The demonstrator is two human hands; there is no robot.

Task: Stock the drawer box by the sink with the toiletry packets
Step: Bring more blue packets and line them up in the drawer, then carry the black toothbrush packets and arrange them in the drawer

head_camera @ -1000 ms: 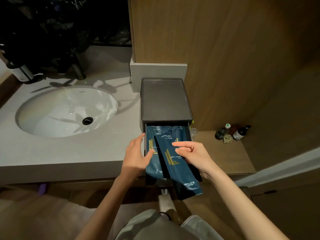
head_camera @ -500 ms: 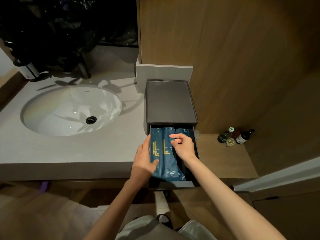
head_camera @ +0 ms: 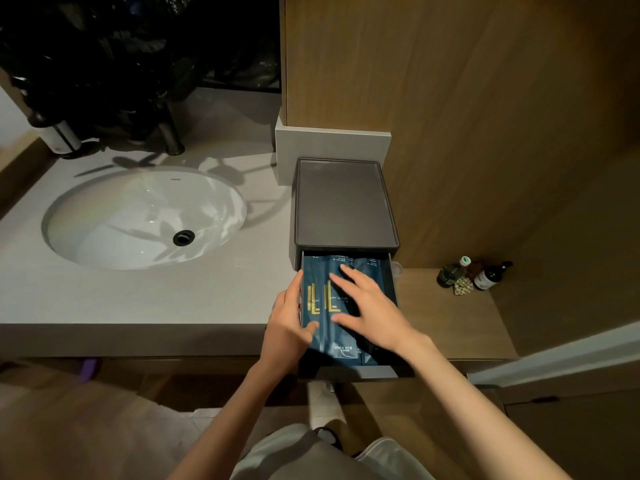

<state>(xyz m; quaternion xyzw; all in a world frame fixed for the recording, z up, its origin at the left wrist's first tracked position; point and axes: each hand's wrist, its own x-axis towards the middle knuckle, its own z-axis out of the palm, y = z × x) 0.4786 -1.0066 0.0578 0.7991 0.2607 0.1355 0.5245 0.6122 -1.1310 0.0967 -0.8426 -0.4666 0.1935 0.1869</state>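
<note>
Beside sink (head_camera: 104, 220), drawer box (head_camera: 346, 202) tops counter (head_camera: 138, 296), perhaps stone.

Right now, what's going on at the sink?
A person is stocking the drawer box beside the sink. Its drawer is pulled out, with blue toiletry packets lying side by side inside. The right hand rests flat on top of them, fingers straight; the left hand touches the row's left edge, thumb on a packet.
</note>
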